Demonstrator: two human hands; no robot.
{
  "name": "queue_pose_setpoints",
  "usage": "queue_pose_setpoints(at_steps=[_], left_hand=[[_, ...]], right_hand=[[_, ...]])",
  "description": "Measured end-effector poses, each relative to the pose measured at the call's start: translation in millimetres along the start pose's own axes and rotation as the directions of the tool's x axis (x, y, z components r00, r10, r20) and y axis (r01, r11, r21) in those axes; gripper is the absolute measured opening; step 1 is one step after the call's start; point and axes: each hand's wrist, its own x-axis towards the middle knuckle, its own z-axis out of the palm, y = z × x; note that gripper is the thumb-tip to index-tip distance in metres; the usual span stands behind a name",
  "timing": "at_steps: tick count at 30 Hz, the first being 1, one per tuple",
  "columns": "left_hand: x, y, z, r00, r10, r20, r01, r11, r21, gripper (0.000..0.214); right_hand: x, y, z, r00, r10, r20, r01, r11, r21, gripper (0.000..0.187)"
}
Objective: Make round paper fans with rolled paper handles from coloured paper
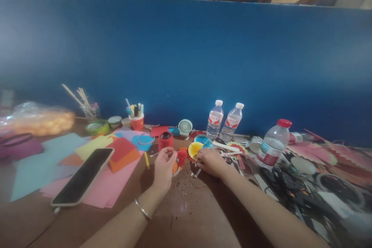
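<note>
My left hand (163, 167) is curled with its fingers pinched together near a small orange paper piece (175, 167) and a red pleated paper fan (182, 156). My right hand (211, 161) rests on the brown table (188, 217), fingers closed around a thin stick at the yellow pleated paper fan (194, 149). A red cylinder (165, 140) stands just behind my left hand. A silver bangle sits on my left wrist.
A black phone (83, 177) lies on pink paper among coloured sheets (58, 155) at left. A red cup of pens (136, 121), a small white fan (185, 126) and three water bottles (215, 120) (232, 122) (273, 145) stand along the blue partition. Paper clutter fills the right.
</note>
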Motion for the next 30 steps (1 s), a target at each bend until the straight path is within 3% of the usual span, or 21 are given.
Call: queue_pose_setpoints(at_steps=[7,10,16,21,25,30], left_hand=[[1,3,-2.2,0.998,0.059,0.032,-0.059,0.998,0.005,0.020],[1,4,-1.9,0.996,0.073,0.050,-0.072,0.997,-0.020,0.020],[0,5,-1.4,0.997,0.065,0.049,-0.062,0.997,-0.052,0.022],[0,4,-1.9,0.995,0.060,0.082,-0.057,0.997,-0.047,0.023],[1,1,-3.8,0.992,0.072,0.101,-0.070,0.997,-0.027,0.023],[1,2,-4.3,0.987,0.060,0.147,-0.045,0.993,-0.107,0.024]], right_hand=[[29,-7,-1,0.999,0.024,-0.038,-0.023,0.999,0.026,0.025],[50,-12,4,1.000,0.013,-0.011,-0.013,0.999,0.038,0.040],[73,-17,10,0.997,0.042,0.068,-0.045,0.998,0.040,0.031],[81,-17,8,0.991,0.045,0.127,-0.053,0.997,0.063,0.043],[90,-15,11,0.986,0.059,0.156,-0.078,0.989,0.122,0.031],[91,-11,15,0.997,0.075,0.029,-0.080,0.946,0.314,0.018]])
